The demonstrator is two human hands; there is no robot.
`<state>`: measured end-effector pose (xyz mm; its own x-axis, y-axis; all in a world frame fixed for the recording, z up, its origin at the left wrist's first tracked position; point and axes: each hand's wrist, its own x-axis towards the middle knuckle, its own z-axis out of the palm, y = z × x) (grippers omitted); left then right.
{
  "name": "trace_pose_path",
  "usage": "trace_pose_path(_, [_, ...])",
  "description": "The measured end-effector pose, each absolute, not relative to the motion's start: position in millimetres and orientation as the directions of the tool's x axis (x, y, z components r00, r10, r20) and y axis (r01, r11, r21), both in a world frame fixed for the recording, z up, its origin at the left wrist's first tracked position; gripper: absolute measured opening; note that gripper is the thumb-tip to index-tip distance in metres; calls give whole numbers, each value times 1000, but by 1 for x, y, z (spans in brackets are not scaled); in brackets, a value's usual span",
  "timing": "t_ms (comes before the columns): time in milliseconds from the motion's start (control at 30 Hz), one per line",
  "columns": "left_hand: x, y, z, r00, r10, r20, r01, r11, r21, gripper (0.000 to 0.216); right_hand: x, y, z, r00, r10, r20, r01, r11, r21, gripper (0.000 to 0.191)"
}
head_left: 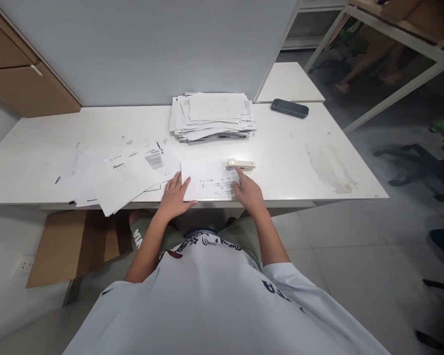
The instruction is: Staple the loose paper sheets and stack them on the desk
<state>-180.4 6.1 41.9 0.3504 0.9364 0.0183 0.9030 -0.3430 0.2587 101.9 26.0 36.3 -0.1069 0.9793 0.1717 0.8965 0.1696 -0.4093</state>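
Note:
A white sheet of paper (207,177) with faint print along its lower right part lies flat before me at the desk's front edge. My left hand (174,196) rests at its left edge, fingers spread and thumb stretched toward the sheet's lower edge. At the right edge is my right hand (249,192), with its index finger and thumb apart on the paper; the other fingers are largely hidden. Just beyond that index fingertip lies a small cream-coloured stapler (241,164). Loose printed sheets (129,175) fan out left of my left hand, some overhanging the front edge.
A thick stack of papers (214,118) stands against the grey partition (163,49). A dark phone (289,108) lies at the back right of the white desk (292,158). Cardboard (64,241) is under the desk at left. Another person's legs (366,64) show at upper right.

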Motion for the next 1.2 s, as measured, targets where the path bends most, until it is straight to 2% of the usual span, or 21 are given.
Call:
trace_pose_path(200, [-178, 5, 40, 357, 933, 43, 894, -355, 275, 75, 105, 27, 35, -99, 980, 173, 925, 154, -346, 57])
trace_pose_path(333, [-179, 5, 38, 367, 928, 56, 892, -369, 263, 70, 108, 26, 37, -30, 967, 252, 924, 123, -362, 57])
trace_pose_path(467, [-179, 4, 38, 400, 913, 87, 867, -407, 286, 65, 106, 30, 40, -105, 912, 397, 911, 248, -329, 54])
trace_pose_path(567, [-180, 1, 37, 445, 888, 116, 847, -459, 269, 65, 100, 36, 39, -182, 904, 387, 888, 320, -330, 48])
trace_pose_path(767, [-185, -5, 35, 614, 783, 97, 740, -614, 275, 57, 89, 48, 42, -70, 928, 367, 908, 212, -361, 35])
trace_pose_path(967, [-186, -9, 37, 599, 792, 117, 746, -605, 279, 51, 88, 71, 45, -29, 934, 355, 937, 149, -317, 33])
trace_pose_path(1067, [-186, -9, 35, 598, 787, 152, 742, -615, 267, 49, 93, 85, 38, -52, 915, 400, 910, 208, -358, 26])
trace_pose_path(1200, [-185, -11, 30, 620, 761, 191, 714, -648, 264, 42, 107, 99, 23, -96, 869, 485, 746, 385, -543, 24])
